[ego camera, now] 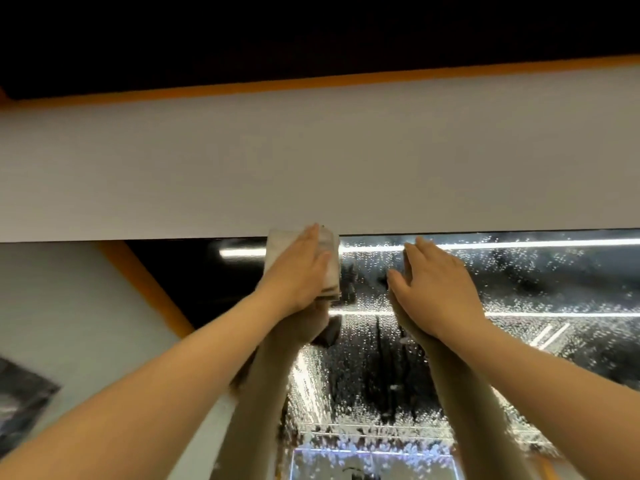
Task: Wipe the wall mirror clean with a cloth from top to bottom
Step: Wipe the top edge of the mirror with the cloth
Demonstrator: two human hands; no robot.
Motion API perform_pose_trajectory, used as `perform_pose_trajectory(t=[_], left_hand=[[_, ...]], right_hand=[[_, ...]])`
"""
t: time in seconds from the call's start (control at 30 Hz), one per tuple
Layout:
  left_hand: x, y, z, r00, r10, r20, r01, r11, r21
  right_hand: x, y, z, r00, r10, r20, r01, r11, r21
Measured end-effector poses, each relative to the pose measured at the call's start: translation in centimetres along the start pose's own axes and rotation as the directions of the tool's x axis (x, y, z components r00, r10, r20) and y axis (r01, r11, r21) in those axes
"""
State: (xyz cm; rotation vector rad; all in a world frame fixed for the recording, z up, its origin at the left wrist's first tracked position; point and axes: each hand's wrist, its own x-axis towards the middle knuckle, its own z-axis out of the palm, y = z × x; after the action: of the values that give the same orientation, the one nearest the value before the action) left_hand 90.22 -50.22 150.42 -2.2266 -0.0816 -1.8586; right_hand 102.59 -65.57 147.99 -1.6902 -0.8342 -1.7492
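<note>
Two bare forearms reach up and away from the camera toward the wall mirror (pixel 519 282), which hangs upright with its top edge running level across the view from left to right, just under a wide pale wall band (pixel 311 161).

The left hand (pixel 298 271) lies flat, fingers straight and together, pointing up toward the top edge. Its grip is wide: the palm presses a pale folded cloth (pixel 277 239) against the glass and no finger curls round it. The cloth sits at the very top of the mirror, its upper rim touching the line where the glass meets the pale band. Its long axis runs up and down, and it shows on both sides of the hand.

The right hand (pixel 436 289) rests flat on the glass just beside the left, apart from the cloth, fingers straight and pointing up, grip wide and holding nothing.

The glass right of the cloth and below both hands is covered in small droplets, while the part left of the cloth looks dark and free of them. The arms and bright strip lights are reflected in the glass.

Above the pale band run an orange strip (pixel 346 79) and then a dark surface.
</note>
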Motion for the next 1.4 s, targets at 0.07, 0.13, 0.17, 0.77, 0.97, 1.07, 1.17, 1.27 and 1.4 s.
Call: perform_pose_trajectory(t=[0.07, 0.13, 0.17, 0.77, 0.97, 1.07, 1.17, 1.27, 1.4], left_hand=[[-0.9, -2.1, -0.9, 0.998, -0.056, 0.027, 0.052, 0.991, 0.125], [-1.5, -3.3, -0.9, 0.996, -0.073, 0.041, 0.060, 0.965, 0.255], [-1.5, -3.5, -0.9, 0.995, -0.085, 0.042, 0.069, 0.953, 0.296], [1.0, 1.3, 0.5, 0.991, -0.098, 0.090, 0.057, 0.924, 0.378], [-0.9, -5.8, -2.7, 0.946, -0.322, 0.020, 0.291, 0.879, 0.379], [-1.2, -5.3, -2.1, 0.934, -0.355, -0.025, 0.339, 0.865, 0.370], [-0.8, -3.0, -0.9, 0.933, -0.351, -0.081, 0.354, 0.852, 0.385], [-0.2, 0.6, 1.1, 0.979, -0.201, -0.044, 0.203, 0.901, 0.384], [0.1, 2.9, 2.8, 0.997, -0.081, -0.019, 0.083, 0.948, 0.307]], right_hand=[[0.0, -0.1, 0.0, 1.000, 0.001, 0.003, -0.001, 1.000, -0.003], [-0.1, -0.1, -0.1, 1.000, 0.005, 0.010, -0.005, 1.000, -0.001], [-0.1, -0.1, -0.1, 1.000, 0.005, 0.014, -0.005, 1.000, -0.002], [-0.1, 0.2, 0.1, 1.000, -0.003, 0.011, 0.003, 1.000, 0.015], [-0.1, 0.6, 0.2, 0.999, -0.019, 0.026, 0.019, 1.000, 0.015], [-0.1, 0.7, 0.3, 0.999, -0.023, 0.024, 0.023, 1.000, 0.011], [-0.1, 0.6, 0.3, 1.000, -0.026, 0.011, 0.025, 1.000, 0.014], [0.0, 0.5, 0.3, 1.000, -0.024, 0.001, 0.024, 1.000, 0.007], [0.1, 0.4, 0.3, 1.000, -0.019, 0.004, 0.019, 1.000, -0.007]])
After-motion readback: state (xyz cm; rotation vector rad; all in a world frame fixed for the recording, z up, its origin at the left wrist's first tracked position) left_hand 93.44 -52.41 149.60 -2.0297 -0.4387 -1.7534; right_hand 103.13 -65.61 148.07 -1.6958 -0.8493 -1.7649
